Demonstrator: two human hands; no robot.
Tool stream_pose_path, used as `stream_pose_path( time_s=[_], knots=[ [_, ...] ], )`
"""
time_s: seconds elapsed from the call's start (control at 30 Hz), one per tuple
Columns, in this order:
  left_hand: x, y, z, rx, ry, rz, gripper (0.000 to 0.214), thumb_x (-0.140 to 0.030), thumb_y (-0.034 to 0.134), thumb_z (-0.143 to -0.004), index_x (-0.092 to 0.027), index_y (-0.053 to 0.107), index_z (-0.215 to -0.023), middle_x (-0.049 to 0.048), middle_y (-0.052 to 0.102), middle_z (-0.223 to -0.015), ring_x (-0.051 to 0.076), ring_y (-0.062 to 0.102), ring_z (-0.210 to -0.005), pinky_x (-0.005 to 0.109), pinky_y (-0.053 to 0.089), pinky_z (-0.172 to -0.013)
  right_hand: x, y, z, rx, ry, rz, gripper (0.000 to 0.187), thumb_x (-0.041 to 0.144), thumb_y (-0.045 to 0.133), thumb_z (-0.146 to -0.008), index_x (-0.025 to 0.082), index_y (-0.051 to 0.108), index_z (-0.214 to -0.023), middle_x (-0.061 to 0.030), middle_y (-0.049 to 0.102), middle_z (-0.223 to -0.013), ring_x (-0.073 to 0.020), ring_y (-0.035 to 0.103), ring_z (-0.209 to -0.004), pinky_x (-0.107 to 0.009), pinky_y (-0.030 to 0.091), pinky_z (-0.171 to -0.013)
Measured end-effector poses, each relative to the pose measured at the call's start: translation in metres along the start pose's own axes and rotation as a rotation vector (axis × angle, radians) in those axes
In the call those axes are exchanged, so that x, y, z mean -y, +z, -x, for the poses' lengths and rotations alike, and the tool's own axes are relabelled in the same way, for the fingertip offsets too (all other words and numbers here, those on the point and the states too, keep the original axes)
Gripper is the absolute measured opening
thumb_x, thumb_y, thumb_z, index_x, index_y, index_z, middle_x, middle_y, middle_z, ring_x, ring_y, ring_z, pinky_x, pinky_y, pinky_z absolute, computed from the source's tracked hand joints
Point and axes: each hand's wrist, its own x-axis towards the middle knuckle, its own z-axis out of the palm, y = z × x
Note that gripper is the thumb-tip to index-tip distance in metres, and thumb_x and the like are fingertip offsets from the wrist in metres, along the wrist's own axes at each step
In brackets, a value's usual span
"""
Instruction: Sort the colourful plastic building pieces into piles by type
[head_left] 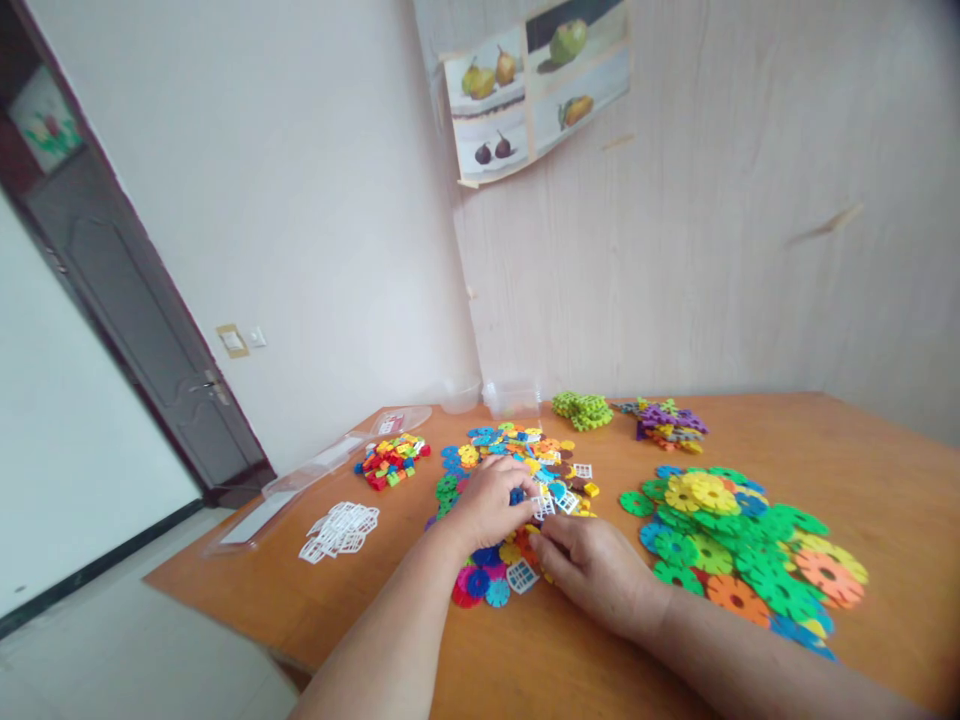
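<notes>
A mixed pile of small plastic flower discs [448, 490] in many colours lies in front of me, with white lattice window pieces scattered through it. My left hand [487, 503] is over the pile's middle, its thumb and fingertips closing at the edge of a white window piece [544, 506]. My right hand [600, 575] rests at the near right edge of the pile, fingers curled inward; what they hold, if anything, is hidden. Close to both hands lies another window piece [522, 576], on top of the discs.
White window pieces [341, 530] form a heap at left, behind them small coloured bricks [394, 460]. Large flower discs [739, 545] are piled at right. Green pieces [582, 410] and purple pieces [670, 420] sit farther back. Clear containers [514, 398] and a plastic lid [259, 520] edge the wooden table [247, 590].
</notes>
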Motion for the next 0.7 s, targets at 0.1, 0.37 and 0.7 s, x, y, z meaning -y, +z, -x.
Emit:
stream_pose_path(
  time_s=[0.1,0.37,0.7],
  knots=[
    [0.001,0.001,-0.001,-0.008,-0.025,0.039,0.004,-0.023,0.068,-0.079,-0.024,0.071,-0.079,0.0037,0.07,-0.11,0.024,0.056,-0.115,0.038,0.041,-0.103,0.001,0.0,-0.001,-0.007,0.017,0.032,0.028,0.033,0.043,-0.096,0.021,0.057,-0.074,-0.0001,0.066,-0.073,-0.0117,0.053,-0.063,-0.025,0.029,-0.058],
    [0.023,-0.002,-0.004,-0.125,-0.15,0.094,0.016,-0.029,0.06,-0.085,-0.024,0.072,-0.095,0.0042,0.07,-0.106,0.022,0.061,-0.107,0.035,0.044,-0.099,0.004,-0.002,0.0,-0.025,0.041,0.072,0.03,0.034,0.042,-0.096,0.022,0.056,-0.072,-0.0005,0.067,-0.072,-0.0114,0.054,-0.063,-0.025,0.028,-0.057],
    [0.06,-0.01,-0.002,-0.314,-0.517,0.119,0.032,-0.047,0.054,-0.089,-0.021,0.072,-0.097,0.0092,0.074,-0.107,0.025,0.065,-0.105,0.035,0.046,-0.095,-0.009,-0.008,-0.005,-0.267,0.207,-0.001,0.022,0.036,0.046,-0.095,0.023,0.064,-0.098,-0.0028,0.069,-0.085,-0.0166,0.062,-0.076,-0.025,0.039,-0.065]
  ],
)
